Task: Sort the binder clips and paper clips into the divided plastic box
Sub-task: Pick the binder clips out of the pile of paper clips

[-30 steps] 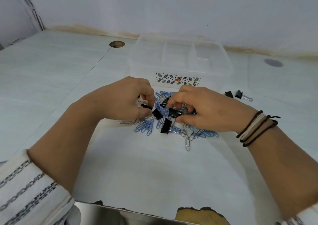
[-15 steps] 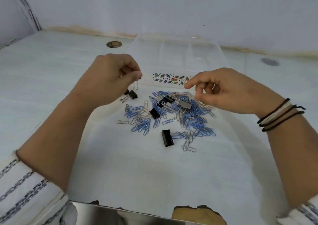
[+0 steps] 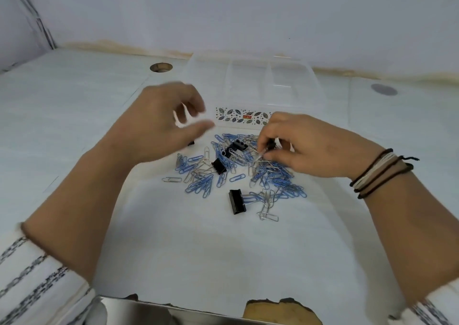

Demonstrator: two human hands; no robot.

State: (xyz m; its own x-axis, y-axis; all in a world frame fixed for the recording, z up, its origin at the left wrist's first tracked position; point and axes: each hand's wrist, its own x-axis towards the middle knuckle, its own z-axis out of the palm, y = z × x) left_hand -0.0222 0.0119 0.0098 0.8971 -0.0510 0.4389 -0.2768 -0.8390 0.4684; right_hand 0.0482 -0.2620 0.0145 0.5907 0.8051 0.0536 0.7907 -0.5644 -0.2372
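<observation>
A heap of blue and silver paper clips (image 3: 198, 185) lies on the white table in front of the clear divided plastic box (image 3: 320, 93). Black binder clips sit in the heap: one in the middle (image 3: 218, 166), one at the near edge (image 3: 237, 201), one toward the box (image 3: 239, 147). My left hand (image 3: 161, 126) hovers above the heap's left side, blurred, fingers spread, holding nothing. My right hand (image 3: 305, 148) rests on the heap's right side, its thumb and forefinger pinched on a small black binder clip (image 3: 272, 143) by its wire handle.
The box carries a leaf-patterned label (image 3: 242, 117) on its near wall. A round hole (image 3: 161, 67) is in the table at the back left and a grey round cap (image 3: 384, 89) at the back right. A metal edge (image 3: 173, 309) runs along the bottom.
My left hand has opened and shifted right over the heap. My right hand has dropped onto the heap's right side and pinched a binder clip.
</observation>
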